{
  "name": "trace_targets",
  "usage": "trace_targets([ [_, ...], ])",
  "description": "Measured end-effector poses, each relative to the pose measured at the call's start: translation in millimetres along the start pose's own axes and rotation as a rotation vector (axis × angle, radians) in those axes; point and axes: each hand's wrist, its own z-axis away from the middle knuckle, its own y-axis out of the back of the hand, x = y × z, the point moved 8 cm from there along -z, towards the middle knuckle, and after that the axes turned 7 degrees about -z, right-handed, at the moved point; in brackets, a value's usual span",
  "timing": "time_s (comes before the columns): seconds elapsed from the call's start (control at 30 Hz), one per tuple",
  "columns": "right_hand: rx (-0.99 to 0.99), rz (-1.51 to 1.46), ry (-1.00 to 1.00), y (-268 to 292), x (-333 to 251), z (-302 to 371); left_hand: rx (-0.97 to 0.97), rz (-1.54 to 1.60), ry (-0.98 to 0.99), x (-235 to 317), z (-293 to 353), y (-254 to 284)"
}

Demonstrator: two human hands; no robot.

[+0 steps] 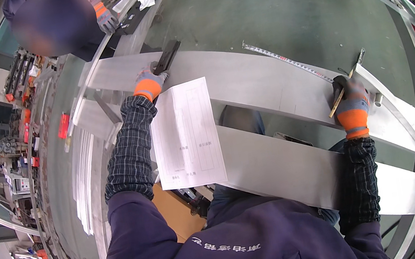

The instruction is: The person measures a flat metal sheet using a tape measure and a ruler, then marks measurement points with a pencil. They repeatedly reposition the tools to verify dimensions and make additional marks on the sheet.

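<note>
My left hand [148,83], in a grey and orange glove, is closed round a dark, straight-edged bar [168,57] on the far metal profile [265,77]. My right hand [353,106], gloved alike, grips a black tape measure [339,85] near that profile's right part. Its blade [286,59] runs out to the far left, with its end past the profile's far edge. A thin yellowish pencil-like stick [337,104] juts from the same hand. Beside it, a small metal rule-like piece [359,59] lies across the edge. A printed white sheet [186,136] lies by my left forearm.
A second wide profile [279,158] runs closer to my body. A narrow bar [399,115] crosses both at the right. At the far left, a co-worker's gloved hand [107,20] rests by a long strip. A cardboard box [176,212] is below the sheet; stacked profiles [86,187] stand left.
</note>
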Motion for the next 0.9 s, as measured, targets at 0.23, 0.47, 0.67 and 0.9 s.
trace_targets([
  [0.23, -0.002, 0.012, -0.009, 0.6, 7.5, 3.7, 0.264, 0.294, -0.149, 54.7, 79.2, 60.7],
  [0.47, 0.002, -0.008, -0.005, -0.6, 8.1, 4.3, 0.44, 0.324, -0.455, 99.8, 199.1, 67.4],
  [0.67, -0.028, -0.017, -0.04, -5.2, 14.6, 6.0, 0.343, 0.293, -0.425, 86.6, 220.3, 29.0],
  [0.9, -0.01, -0.024, -0.042, -3.1, 9.6, 7.1, 0.258, 0.099, -0.369, 93.0, 232.8, 2.9],
])
